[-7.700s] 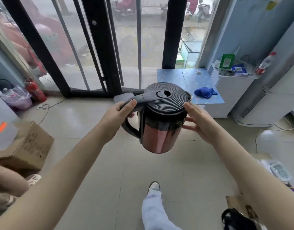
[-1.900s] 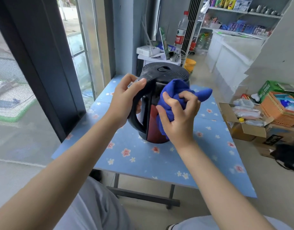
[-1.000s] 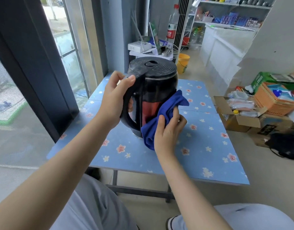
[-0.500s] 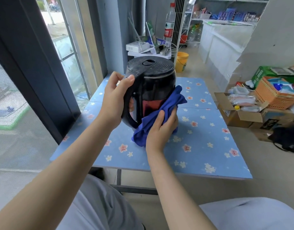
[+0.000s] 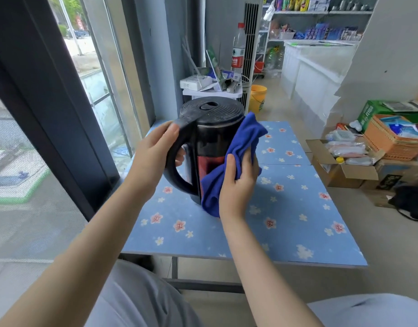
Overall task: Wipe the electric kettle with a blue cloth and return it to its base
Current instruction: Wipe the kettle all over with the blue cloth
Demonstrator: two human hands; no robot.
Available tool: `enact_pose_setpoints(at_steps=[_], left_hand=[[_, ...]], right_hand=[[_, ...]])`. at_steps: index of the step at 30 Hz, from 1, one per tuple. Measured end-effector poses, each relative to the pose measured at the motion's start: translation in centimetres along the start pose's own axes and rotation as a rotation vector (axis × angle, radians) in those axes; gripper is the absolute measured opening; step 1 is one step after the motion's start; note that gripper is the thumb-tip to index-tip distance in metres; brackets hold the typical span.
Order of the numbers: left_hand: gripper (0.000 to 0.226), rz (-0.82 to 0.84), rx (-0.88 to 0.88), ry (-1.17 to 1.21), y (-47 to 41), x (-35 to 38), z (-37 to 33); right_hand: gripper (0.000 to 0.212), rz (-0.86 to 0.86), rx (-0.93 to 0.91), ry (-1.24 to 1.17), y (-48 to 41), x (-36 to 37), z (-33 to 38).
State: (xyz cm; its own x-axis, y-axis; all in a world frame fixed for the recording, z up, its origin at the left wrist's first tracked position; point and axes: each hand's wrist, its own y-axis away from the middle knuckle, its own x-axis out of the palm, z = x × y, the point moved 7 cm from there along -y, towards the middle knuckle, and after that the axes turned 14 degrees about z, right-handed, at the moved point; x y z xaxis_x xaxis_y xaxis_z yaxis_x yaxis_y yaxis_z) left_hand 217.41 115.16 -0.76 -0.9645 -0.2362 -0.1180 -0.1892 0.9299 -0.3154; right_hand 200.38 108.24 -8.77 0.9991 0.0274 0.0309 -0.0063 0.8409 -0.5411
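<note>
A black electric kettle with a ribbed lid and a red lower body stands upright on a blue table with a flower pattern. My left hand grips the kettle's black handle near its top. My right hand presses a blue cloth against the kettle's right side; the cloth drapes from the lid's rim down to the table. The kettle's base is not in view.
A dark window frame runs along the left. Behind the table stands a small white stand with a router and a bottle. An orange bucket, cardboard boxes and an orange basket sit on the floor at right.
My right hand has slid the cloth up and around the kettle's right side. My left hand keeps its hold on the handle. The view has shifted slightly.
</note>
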Motion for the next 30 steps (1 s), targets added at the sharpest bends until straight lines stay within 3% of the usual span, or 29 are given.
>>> enact_pose_setpoints(at_steps=[3,6,9,12,18,21,23,27,30], left_hand=[[0.017,-0.156,0.046,-0.063,0.0,0.6,0.1],[0.027,-0.227,0.04,-0.081,-0.6,0.4,0.4],[0.03,-0.163,0.025,-0.049,-1.8,-0.5,1.0],[0.02,-0.054,0.024,-0.014,-2.8,-1.2,1.5],[0.024,0.055,-0.031,-0.062,-3.9,-2.6,1.6],[0.033,0.153,-0.113,-0.087,-4.5,-3.1,1.1],[0.026,0.167,-0.15,-0.136,-5.0,-3.4,0.2],[0.016,-0.053,-0.261,-0.238,-6.0,-2.9,-0.7],[0.043,-0.299,-0.234,-0.471,-5.6,-1.9,-0.7]], right_hand=[[0.053,-0.031,0.116,-0.021,1.2,-0.2,-2.5],[0.056,-0.04,0.08,-0.056,0.0,-0.2,-1.1],[0.047,-0.054,-0.047,-0.008,-2.9,-0.2,2.7],[0.042,-0.03,-0.101,0.037,-3.3,0.0,3.0],[0.045,-0.054,0.193,-0.054,1.5,-0.8,-5.0],[0.044,-0.051,0.229,-0.062,0.9,-1.0,-5.2],[0.042,-0.036,0.209,-0.062,0.1,-1.0,-4.5],[0.039,-0.016,0.164,-0.087,-2.2,-1.0,-1.8],[0.039,-0.023,0.108,-0.1,-4.3,-0.5,1.2]])
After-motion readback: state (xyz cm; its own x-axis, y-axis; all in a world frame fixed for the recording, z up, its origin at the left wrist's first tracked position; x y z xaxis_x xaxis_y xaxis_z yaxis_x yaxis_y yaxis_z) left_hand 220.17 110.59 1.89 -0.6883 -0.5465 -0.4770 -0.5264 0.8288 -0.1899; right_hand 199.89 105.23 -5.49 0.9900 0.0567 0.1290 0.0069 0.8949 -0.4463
